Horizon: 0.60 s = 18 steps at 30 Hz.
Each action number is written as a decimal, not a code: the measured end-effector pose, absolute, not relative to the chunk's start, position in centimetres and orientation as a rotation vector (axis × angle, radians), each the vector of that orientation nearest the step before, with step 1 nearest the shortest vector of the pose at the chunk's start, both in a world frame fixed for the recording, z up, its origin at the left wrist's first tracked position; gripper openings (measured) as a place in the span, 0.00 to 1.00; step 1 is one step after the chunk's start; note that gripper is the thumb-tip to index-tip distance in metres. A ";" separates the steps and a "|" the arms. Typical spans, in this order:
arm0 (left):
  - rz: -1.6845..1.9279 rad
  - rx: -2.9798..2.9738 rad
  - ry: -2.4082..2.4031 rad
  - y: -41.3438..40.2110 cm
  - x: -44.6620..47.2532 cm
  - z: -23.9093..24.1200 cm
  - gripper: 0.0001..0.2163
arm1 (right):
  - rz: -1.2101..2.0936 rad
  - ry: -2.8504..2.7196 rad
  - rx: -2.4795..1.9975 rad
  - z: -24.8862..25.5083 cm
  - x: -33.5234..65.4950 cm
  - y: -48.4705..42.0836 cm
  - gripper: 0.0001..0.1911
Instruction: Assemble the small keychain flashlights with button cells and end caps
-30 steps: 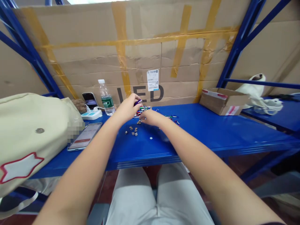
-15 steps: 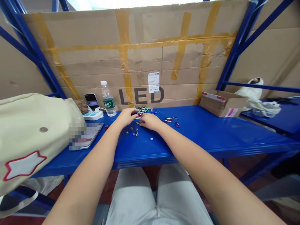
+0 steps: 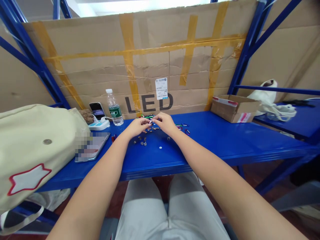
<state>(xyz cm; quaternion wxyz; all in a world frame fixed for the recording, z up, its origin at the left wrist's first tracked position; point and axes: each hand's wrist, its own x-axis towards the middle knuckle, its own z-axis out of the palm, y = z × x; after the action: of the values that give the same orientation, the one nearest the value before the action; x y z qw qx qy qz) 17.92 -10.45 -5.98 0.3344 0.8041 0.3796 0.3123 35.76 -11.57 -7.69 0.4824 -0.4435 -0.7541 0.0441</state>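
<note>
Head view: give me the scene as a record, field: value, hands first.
left hand: pinching a small item, exact kind unclear
right hand: meeting the left at that item, grip unclear
surface: blue table
near hands: coloured carabiners, small metal pieces
image left: cream bag, upright bottle, power strip
image right: cardboard box
backdrop: cardboard sheet marked LED

On the blue metal surface [image 3: 212,141], multicoloured metal carabiners [image 3: 148,117] lie behind and right of small round brown pieces [image 3: 142,143]. A clear plastic bottle [image 3: 114,108] stands left, an open brown cardboard box [image 3: 232,111] right, a broad brown cardboard sheet [image 3: 155,30] behind.
</note>
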 end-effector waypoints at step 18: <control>1.097 2.142 0.838 -9.0 17.2 -6.8 0.10 | -0.155 -2.395 -1.290 -8.6 35.6 -11.9 0.11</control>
<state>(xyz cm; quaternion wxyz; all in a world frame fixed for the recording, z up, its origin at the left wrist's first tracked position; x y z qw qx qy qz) 17.16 -8.99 -6.81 0.2921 0.8039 0.3144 0.4118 35.60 -11.92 -8.56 0.2072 -0.4631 -0.8599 -0.0558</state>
